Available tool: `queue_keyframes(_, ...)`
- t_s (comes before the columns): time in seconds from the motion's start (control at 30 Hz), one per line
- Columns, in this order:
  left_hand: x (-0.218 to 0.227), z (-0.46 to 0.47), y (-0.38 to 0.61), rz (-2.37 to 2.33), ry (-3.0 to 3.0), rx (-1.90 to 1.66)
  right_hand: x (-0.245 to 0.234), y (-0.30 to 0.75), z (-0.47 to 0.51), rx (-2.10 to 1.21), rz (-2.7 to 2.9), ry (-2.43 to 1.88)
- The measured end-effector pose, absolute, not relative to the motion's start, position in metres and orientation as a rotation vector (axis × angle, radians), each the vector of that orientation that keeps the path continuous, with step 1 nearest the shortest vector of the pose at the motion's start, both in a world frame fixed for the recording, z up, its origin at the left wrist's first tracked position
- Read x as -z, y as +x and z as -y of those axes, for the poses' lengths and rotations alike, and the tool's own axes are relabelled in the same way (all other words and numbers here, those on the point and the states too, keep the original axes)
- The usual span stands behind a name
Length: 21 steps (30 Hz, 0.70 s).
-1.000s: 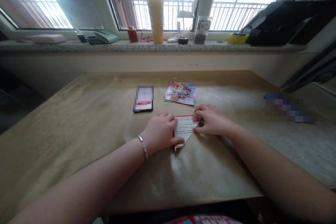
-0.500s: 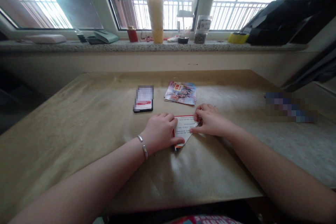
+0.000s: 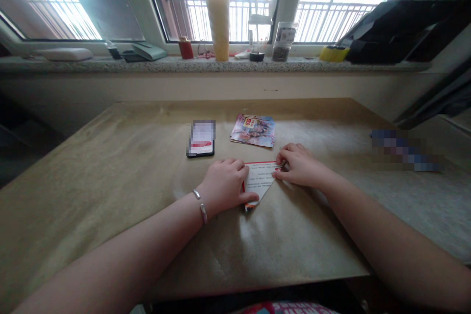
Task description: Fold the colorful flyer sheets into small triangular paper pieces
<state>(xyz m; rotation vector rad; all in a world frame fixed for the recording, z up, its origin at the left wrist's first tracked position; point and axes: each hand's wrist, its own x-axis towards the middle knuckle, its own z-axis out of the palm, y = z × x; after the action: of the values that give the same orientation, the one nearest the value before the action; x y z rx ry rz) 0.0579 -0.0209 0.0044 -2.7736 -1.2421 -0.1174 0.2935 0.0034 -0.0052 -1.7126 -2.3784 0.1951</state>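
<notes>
A printed sheet of paper point(image 3: 259, 179), folded into a triangle with a slanting right edge and red along its top and left, lies on the table in front of me. My left hand point(image 3: 226, 184), with a silver bangle at the wrist, grips its left side. The thumb lies across the lower part, and the fingers are bent at the upper left. At the upper right corner, my right hand point(image 3: 296, 164) pinches the paper between thumb and fingers. Behind the hands sits a small stack of colourful printed leaflets point(image 3: 253, 130).
A phone point(image 3: 201, 138) lies left of the leaflets on the brown table point(image 3: 121, 167). Far right is a blurred flat bluish item point(image 3: 405, 151). Along the granite windowsill point(image 3: 147, 65) stand a tall drink cup point(image 3: 218, 24), a red bottle point(image 3: 186, 48) and yellow tape point(image 3: 334, 53).
My right hand has slid slightly right and up along the slanting edge to the paper's corner. My left hand has stayed in place.
</notes>
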Motion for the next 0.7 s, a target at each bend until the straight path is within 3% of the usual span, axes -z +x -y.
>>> queue_keyframes(0.1, -0.005, 0.020, 0.058, 1.245, -2.773, 0.123, 0.004, 0.287, 0.002, -0.116, 2.410, -1.456)
queue_keyframes(0.27, -0.005, 0.020, 0.059, 1.258, -2.766, 0.121, 0.004, 0.276, 0.008, -0.344, 2.632, -0.988)
queue_keyframes(0.5, -0.006, 0.020, 0.060, 1.264, -2.781, 0.119, 0.006, 0.273, 0.007, -0.442, 2.546, -1.255)
queue_keyframes(0.7, -0.006, 0.020, 0.060, 1.262, -2.794, 0.110, 0.004, 0.266, 0.014, -0.290, 2.555, -1.440)
